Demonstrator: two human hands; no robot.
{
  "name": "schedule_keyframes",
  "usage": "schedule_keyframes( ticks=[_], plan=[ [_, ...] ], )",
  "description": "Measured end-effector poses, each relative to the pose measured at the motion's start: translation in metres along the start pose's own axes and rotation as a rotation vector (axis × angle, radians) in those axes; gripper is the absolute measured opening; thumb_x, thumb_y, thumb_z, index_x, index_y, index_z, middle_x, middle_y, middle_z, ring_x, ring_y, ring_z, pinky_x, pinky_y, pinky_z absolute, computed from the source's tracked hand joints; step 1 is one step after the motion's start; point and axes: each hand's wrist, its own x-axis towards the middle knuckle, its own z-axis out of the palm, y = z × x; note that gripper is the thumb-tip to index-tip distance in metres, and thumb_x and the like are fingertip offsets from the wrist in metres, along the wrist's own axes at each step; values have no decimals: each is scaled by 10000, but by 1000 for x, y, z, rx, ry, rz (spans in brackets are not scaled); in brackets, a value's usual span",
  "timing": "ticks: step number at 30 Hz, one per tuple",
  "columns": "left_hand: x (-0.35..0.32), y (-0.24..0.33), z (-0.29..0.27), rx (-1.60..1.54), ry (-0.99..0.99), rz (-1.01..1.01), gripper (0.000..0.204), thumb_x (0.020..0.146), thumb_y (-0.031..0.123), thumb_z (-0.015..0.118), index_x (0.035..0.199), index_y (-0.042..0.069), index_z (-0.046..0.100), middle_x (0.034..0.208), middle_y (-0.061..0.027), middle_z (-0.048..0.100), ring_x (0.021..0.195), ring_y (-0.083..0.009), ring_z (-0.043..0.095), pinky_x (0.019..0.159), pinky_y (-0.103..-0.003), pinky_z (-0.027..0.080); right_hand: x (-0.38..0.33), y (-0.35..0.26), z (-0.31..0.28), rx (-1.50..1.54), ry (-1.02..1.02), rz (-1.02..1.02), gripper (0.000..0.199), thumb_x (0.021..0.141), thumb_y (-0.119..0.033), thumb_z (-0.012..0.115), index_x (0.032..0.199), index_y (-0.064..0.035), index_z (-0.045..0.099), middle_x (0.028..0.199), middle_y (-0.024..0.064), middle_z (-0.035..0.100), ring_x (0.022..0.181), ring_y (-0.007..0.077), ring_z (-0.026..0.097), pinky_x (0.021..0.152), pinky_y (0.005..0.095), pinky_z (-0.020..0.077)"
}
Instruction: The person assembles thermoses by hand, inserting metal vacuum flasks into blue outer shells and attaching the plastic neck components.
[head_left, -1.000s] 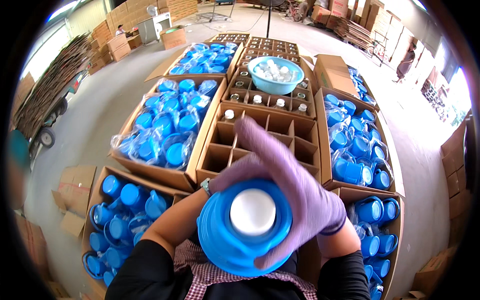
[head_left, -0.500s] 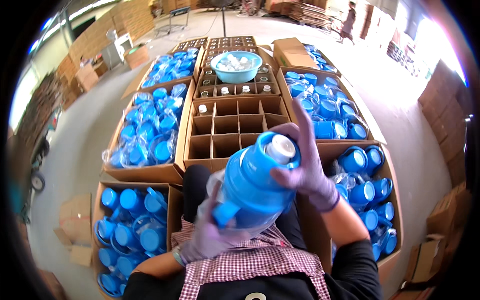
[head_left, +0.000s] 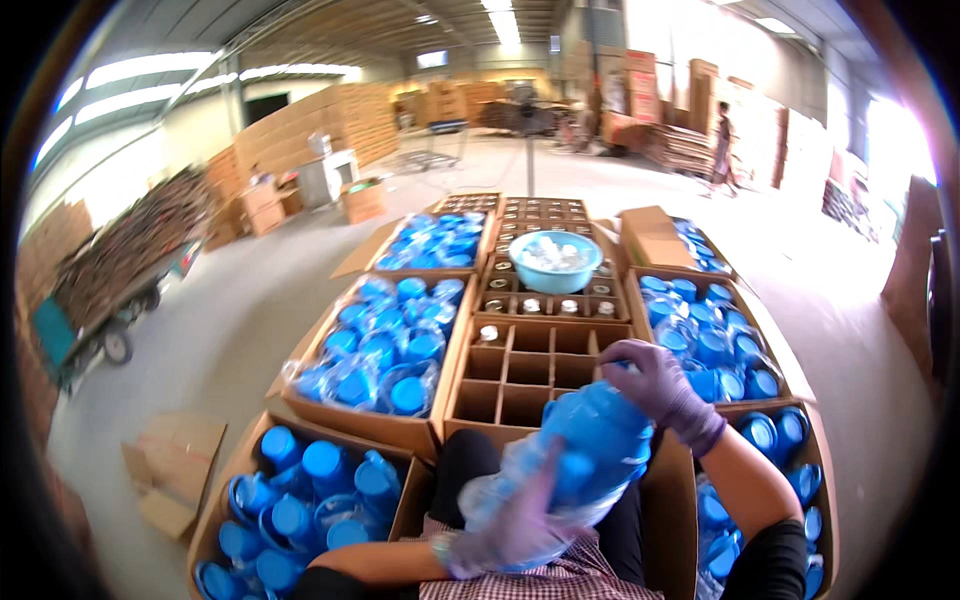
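Note:
A blue thermos flask leans in front of my lap, its top toward the upper right and clear plastic film around its lower part. My left hand, in a purple glove, is wrapped round the flask's lower side. On the flask's top, my right hand has its gloved fingers curled and closed; they hide the mouth and stopper. Directly ahead stands a divided carton with one white-stoppered bottle in its far-left cell.
Open cartons of blue flask parts stand left and right, with more beside my legs. A light-blue basin of white pieces rests on the cartons behind. A cart stands far left; a person is in the far right background.
The view has tilted up, showing more of the hall. My right hand has gone from beside the flask's neck to over its top, covering the white stopper that showed before.

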Motion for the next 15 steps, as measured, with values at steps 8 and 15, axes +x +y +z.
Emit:
schedule_keyframes(
  ticks=[8, 15],
  plan=[
    [8, -42, -123, -896, -519, -193, 1077, 807, 181, 894, 1668, 89, 254, 1583, -110, 484, 1426, -240, 493, 1226, -416, 377, 0, -120, -15, -128, -457, -891, 323, 828, -311, 804, 1118, -172, 769, 1307, 153, 611, 1233, 362, 603, 971, 509, 513],
    [-6, -26, -10, -374, 85, -205, 1065, 907, 192, 844, 1688, 80, 129, 1599, -137, 418, 1447, -251, 451, 1198, -412, 386, 30, -19, 41, 52, 3, -134, 152, 784, -63, 731, 932, -71, 763, 958, 108, 765, 907, 302, 713, 825, 411, 548]
  ],
)
